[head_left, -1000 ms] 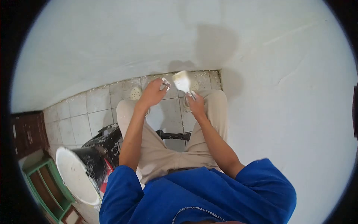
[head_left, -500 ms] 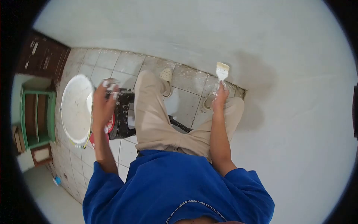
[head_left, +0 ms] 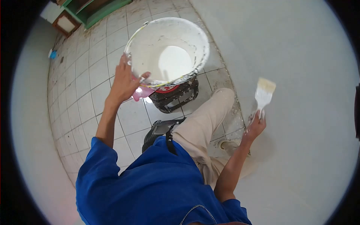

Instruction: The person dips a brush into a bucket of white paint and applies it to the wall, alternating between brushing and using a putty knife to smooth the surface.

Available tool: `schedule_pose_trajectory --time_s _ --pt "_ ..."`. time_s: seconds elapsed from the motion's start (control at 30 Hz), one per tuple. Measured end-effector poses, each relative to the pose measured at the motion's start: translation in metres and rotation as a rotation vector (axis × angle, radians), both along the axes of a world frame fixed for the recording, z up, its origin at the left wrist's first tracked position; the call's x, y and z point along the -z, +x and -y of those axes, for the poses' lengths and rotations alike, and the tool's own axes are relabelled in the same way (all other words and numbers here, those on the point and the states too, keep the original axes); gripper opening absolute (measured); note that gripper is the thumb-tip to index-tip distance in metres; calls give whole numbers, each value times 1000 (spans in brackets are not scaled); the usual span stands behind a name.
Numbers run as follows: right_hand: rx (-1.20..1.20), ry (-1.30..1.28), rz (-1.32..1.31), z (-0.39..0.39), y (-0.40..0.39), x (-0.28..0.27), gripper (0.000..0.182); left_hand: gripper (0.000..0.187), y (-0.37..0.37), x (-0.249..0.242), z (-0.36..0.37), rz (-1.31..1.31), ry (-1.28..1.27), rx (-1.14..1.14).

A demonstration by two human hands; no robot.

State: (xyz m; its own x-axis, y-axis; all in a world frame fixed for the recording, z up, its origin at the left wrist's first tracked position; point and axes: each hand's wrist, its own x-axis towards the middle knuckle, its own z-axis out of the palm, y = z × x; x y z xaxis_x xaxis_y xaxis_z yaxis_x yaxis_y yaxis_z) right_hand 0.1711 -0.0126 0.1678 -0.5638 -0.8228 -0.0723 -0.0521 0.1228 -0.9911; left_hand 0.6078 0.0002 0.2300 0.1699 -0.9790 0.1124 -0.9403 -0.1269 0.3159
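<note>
My left hand (head_left: 125, 80) is at the near left rim of a white bucket (head_left: 144, 43), the thumb over the rim's inner side and the fingers along the outside. White paint (head_left: 174, 62) lies at the bottom of the bucket, and dried smears coat its inner wall. My right hand (head_left: 256, 125) is closed around the handle of a wide paintbrush (head_left: 264, 94), held bristles up near the pale wall. White paint covers the brush's lower part and marks the fingers of both hands. The bristles look cream-coloured.
Under the bucket is a black plastic stool (head_left: 174, 99), paint-spattered, with something red on it. A pink plastic object (head_left: 142, 92) shows beside the bucket. The tiled floor (head_left: 93, 108) meets the wall (head_left: 300, 67) at right. A green cabinet (head_left: 88, 17) stands at the far left.
My view has turned left, bringing the bucket toward the middle. My left hand has come to the bucket's rim. The paintbrush is still in my right hand, now seen farther right.
</note>
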Motion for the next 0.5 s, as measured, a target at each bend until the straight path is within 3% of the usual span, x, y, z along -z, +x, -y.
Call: schedule_pose_trajectory --time_s 0.07,0.27,0.4,0.5 --pt "-270 -140 -239 26 20 -11 35 95 -6 17 -11 16 -28 -10" --pt "-922 -199 -596 109 128 -127 26 114 -9 31 -11 -34 -102 -44" --pt "-1263 -173 -1043 146 185 -143 25 116 -8 31 -9 -89 -88 -53" --pt "-1434 -114 -1272 160 218 -122 23 112 -7 28 -10 -90 -76 -58"
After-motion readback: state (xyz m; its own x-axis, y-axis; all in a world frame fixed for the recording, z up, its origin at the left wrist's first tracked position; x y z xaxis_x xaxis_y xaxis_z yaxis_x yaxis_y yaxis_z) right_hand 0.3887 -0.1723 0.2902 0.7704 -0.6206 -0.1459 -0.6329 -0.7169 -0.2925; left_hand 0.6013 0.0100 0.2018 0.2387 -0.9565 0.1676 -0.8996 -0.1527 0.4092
